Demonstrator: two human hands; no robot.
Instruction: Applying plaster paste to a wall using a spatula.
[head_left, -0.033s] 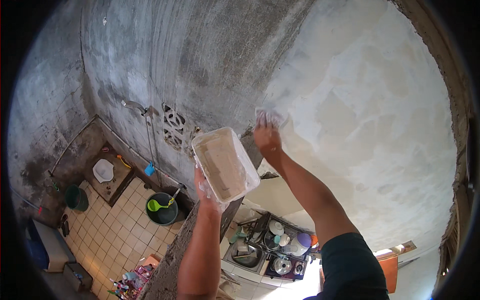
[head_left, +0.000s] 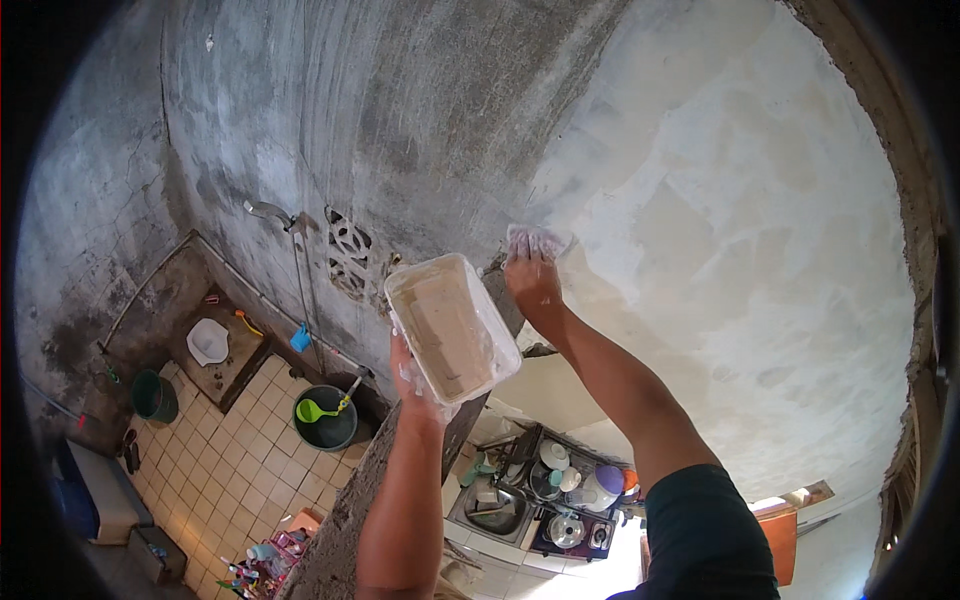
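Observation:
My left hand (head_left: 418, 385) supports a white rectangular tub (head_left: 452, 325) from its side and underside, and white smears mark the skin. Pale beige paste lies in the tub, which is tilted so its inside shows. Up and to the right, my right hand (head_left: 533, 278) presses a crumpled whitish cloth or pad (head_left: 537, 241) against the wall, its fingers closed on it. The contact is where bare grey cement (head_left: 440, 120) meets the white and cream coated part of the wall (head_left: 740, 220).
Below my left forearm runs a rough wall top (head_left: 350, 520). Down left are a squat toilet (head_left: 207, 341), a green bucket (head_left: 153, 396) and a dark tub with a green dipper (head_left: 318, 411). Beneath my right arm stand a sink (head_left: 490, 508) and a stove with pots (head_left: 566, 530).
My right hand has shifted slightly down and left along the wall with the cloth or pad. The tub in my left hand stays almost in place.

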